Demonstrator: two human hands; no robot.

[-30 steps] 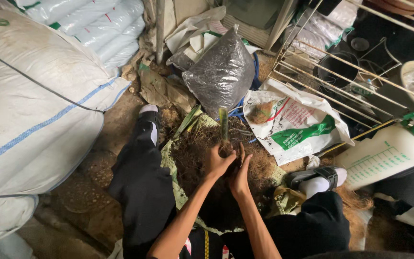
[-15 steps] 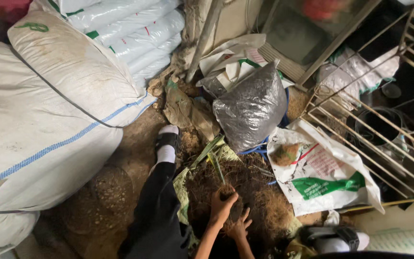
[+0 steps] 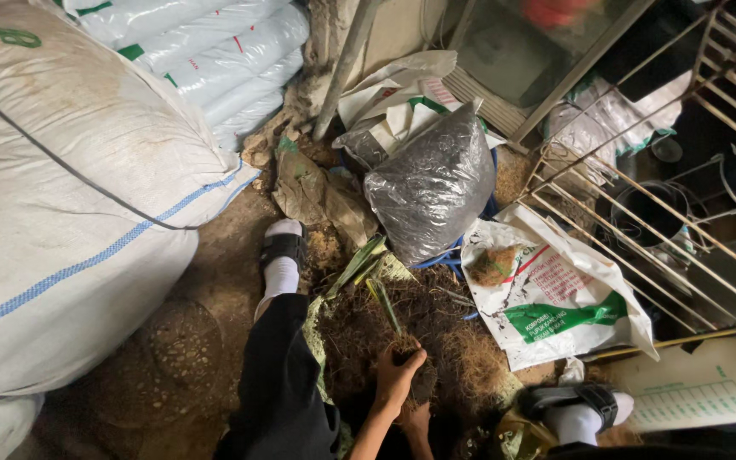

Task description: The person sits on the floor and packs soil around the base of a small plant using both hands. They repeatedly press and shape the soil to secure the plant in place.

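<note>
Looking down, head view: we see our own two hands low in the middle of the picture, over a heap of dark soil and fibrous roots [image 3: 436,341].
Left hand [image 3: 398,375]: its fingers are curled tight round the root clump at the base of a small green plant [image 3: 385,308]; the thumb closes over the top.
Right hand [image 3: 419,417]: it sits just beneath the left, partly hidden by it; we cannot tell whether its fingers are spread or closed.
Plant: it stands tilted, its narrow leaves pointing up and to the left, its base inside the left fist, right over the heap.
Legs: our dark trousers [image 3: 283,383] run down the left side of the heap; a foot in a white sock and black sandal [image 3: 281,255] rests on the ground above it, and a second sandalled foot [image 3: 577,405] lies to the right.
Dark plastic bag [image 3: 432,187]: full and bulging, it stands just beyond the heap.
Printed white sack [image 3: 555,298]: it lies flat to the right of the heap, with a brown fibrous clump [image 3: 491,264] on its upper corner.
Big white woven sacks [image 3: 70,196]: they fill the left side, stacked.
Wire rack [image 3: 641,204]: it leans at the right edge, above the printed sack.
</note>
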